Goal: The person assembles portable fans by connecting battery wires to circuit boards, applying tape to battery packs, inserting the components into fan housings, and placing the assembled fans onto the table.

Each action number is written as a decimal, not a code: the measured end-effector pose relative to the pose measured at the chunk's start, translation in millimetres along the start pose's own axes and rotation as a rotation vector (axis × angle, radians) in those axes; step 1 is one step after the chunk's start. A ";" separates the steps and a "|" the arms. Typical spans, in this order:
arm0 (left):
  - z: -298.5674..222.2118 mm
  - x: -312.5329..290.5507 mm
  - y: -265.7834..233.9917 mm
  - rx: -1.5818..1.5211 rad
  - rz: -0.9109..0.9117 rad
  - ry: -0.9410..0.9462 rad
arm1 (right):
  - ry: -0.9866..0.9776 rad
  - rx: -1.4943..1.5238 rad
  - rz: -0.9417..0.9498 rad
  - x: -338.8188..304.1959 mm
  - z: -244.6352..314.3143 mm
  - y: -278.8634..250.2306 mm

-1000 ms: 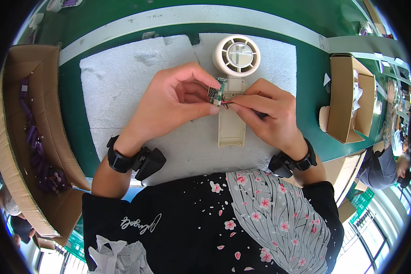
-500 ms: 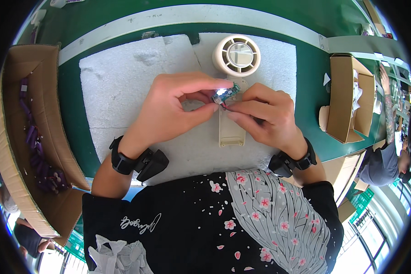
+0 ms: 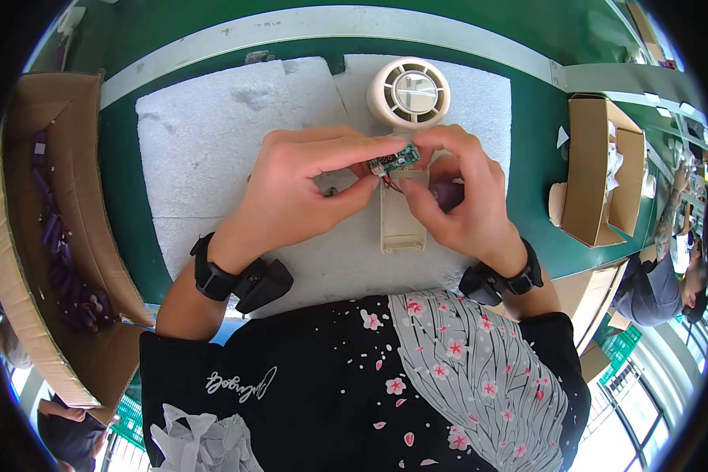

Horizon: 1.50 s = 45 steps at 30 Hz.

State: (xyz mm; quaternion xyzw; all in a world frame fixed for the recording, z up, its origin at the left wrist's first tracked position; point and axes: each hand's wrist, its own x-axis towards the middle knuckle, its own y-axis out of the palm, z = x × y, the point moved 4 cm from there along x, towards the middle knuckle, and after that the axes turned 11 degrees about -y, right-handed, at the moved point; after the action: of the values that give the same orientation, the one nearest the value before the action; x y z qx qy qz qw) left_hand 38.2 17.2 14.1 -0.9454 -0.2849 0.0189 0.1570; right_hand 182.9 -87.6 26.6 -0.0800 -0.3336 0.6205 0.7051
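A small green circuit board (image 3: pixel 402 159) is pinched between the thumb and fingers of my left hand (image 3: pixel 303 177). Red and dark wires (image 3: pixel 391 183) run from its lower side. My right hand (image 3: pixel 468 189) curls around a purple cylindrical battery (image 3: pixel 448 195), partly hidden by the fingers, while its index fingertip meets the board's right end. Under both hands lies a cream handheld fan: its round slotted head (image 3: pixel 409 93) points away from me, and its opened handle shell (image 3: pixel 403 224) extends toward me. The handle's upper part is covered by my hands.
White foam sheets (image 3: pixel 204 149) cover the green table (image 3: pixel 122 181). At left stands a cardboard box (image 3: pixel 126 362) holding several purple batteries (image 3: pixel 63 259). Another cardboard box (image 3: pixel 588 173) with white pieces sits at right. A co-worker (image 3: pixel 657 291) is at the far right, another person (image 3: pixel 67 429) at lower left.
The bright light on the board no longer shows. My right hand has turned and moved up to the board's right end, and the purple battery now shows in it.
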 end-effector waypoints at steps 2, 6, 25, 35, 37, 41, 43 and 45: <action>-2.0 0.2 0.7 0.030 -0.039 0.030 | 0.017 -0.011 -0.011 -0.4 -1.5 1.8; -4.7 -0.7 2.9 0.052 -0.036 0.023 | -0.057 -0.098 -0.018 -1.5 -1.6 3.3; 0.5 -1.1 0.4 0.042 -0.033 -0.024 | -0.023 -0.173 -0.070 1.8 3.4 0.9; -1.9 -1.5 0.9 0.129 -0.076 0.043 | -0.016 -0.188 -0.084 1.8 3.9 0.0; -1.7 -1.6 1.1 0.138 -0.079 0.054 | 0.009 -0.197 -0.081 1.6 4.1 0.2; -2.6 -1.0 2.2 0.148 -0.085 0.057 | -0.006 -0.198 -0.110 1.2 2.2 1.0; -1.3 -0.6 2.6 0.135 -0.094 0.048 | -0.003 -0.197 -0.110 1.3 2.2 1.3; 0.5 -0.2 2.5 0.108 -0.112 0.032 | 0.003 -0.196 -0.111 1.3 2.2 1.2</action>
State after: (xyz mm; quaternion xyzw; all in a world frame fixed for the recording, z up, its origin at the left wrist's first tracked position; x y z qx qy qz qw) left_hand 39.4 15.3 12.9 -0.9183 -0.3334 0.0105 0.2132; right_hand 180.7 -86.8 28.1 -0.1311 -0.3955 0.5449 0.7277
